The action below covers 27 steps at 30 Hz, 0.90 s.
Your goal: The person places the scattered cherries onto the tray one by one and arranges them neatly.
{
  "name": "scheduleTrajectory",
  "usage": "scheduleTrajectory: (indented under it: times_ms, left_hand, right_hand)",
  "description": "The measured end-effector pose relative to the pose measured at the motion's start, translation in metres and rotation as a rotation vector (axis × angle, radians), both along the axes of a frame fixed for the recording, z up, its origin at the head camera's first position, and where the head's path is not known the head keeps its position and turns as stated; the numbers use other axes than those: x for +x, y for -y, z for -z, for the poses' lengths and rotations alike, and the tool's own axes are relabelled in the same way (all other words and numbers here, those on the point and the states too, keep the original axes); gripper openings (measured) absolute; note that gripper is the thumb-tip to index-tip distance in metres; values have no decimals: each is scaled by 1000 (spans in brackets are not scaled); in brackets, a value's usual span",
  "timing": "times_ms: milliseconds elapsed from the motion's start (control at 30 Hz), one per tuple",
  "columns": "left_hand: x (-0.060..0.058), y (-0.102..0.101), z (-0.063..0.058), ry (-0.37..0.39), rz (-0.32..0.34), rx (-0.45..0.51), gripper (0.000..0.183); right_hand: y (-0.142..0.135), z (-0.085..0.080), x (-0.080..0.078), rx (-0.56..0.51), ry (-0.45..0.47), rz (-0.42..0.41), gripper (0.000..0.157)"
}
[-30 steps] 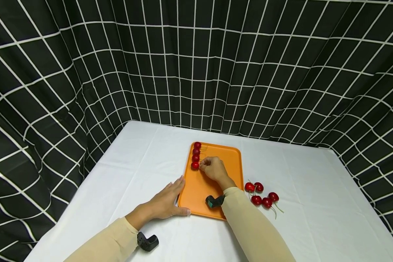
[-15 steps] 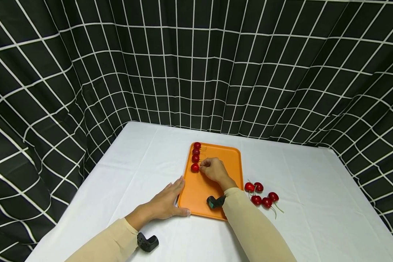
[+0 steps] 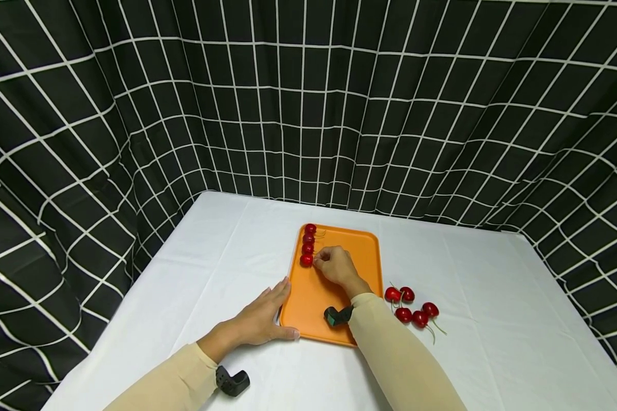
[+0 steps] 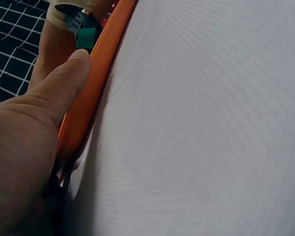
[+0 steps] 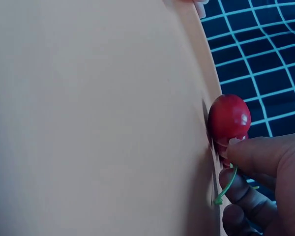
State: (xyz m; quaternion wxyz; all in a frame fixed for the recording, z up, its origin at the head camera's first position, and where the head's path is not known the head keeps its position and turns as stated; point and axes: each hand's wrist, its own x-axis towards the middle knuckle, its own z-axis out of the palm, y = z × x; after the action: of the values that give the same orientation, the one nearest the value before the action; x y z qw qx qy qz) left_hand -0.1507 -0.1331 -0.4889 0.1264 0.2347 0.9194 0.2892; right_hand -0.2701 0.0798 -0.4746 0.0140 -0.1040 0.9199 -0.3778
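Observation:
On the orange tray (image 3: 308, 305), several red cherries (image 3: 308, 238) form a column along the left rim. My right hand (image 3: 337, 266) pinches the nearest cherry (image 3: 306, 260) at its stem end, close against the column. In the right wrist view, thumb and forefinger grip that glossy cherry (image 5: 229, 117), with its green stem (image 5: 229, 182) hanging below the thumb. My left hand (image 3: 259, 317) lies with fingers extended along the tray's near left corner. In the left wrist view its thumb (image 4: 64, 83) rests on the tray's edge (image 4: 88, 98).
Several more cherries with stems (image 3: 411, 308) lie on the white tablecloth (image 3: 493, 319) to the right of the tray, near the right forearm. A black curtain with a white grid (image 3: 319, 103) rises behind the table and at both sides.
The pinched cherry shifted slightly toward me half a second ago, and now sits back up against the column with my right hand. The left hand and the tray have stayed put.

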Motion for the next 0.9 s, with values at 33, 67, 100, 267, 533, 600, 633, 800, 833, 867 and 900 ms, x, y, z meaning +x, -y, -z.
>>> scheduleTrajectory:
  times_ms: [33, 67, 100, 267, 533, 600, 633, 800, 833, 867, 900]
  left_hand:
    - [0, 0, 0, -1, 2, 0, 114]
    - [0, -1, 0, -2, 2, 0, 113]
    - [1, -1, 0, -1, 2, 0, 113]
    - [2, -2, -3, -10, 4, 1, 112]
    - [1, -2, -2, -7, -3, -1, 112]
    - [1, -2, -2, -11, -4, 2, 112]
    - [0, -2, -2, -11, -3, 2, 112]
    - [1, -2, -1, -8, 3, 10, 113]
    - [1, -2, -1, -5, 4, 10, 113]
    - [1, -2, -1, -4, 4, 10, 113]
    - [1, -2, -1, -3, 4, 10, 113]
  right_hand:
    - [0, 0, 0, 1, 1, 1, 10]
    - [-1, 0, 0, 2, 0, 1, 9]
    - [-1, -1, 1, 1, -2, 0, 8]
    - [-4, -1, 2, -19, -3, 4, 6]
    - [-19, -9, 7, -67, 4, 15, 9]
    - [-26, -16, 9, -91, -13, 21, 11]
    - [-30, -20, 10, -100, -28, 23, 12]
    - [-56, -46, 20, -206, -103, 21, 16]
    - [-63, -51, 23, -233, -114, 25, 16]
    - [-70, -56, 26, -260, -129, 28, 16]
    - [-77, -61, 29, -286, -142, 37, 16]
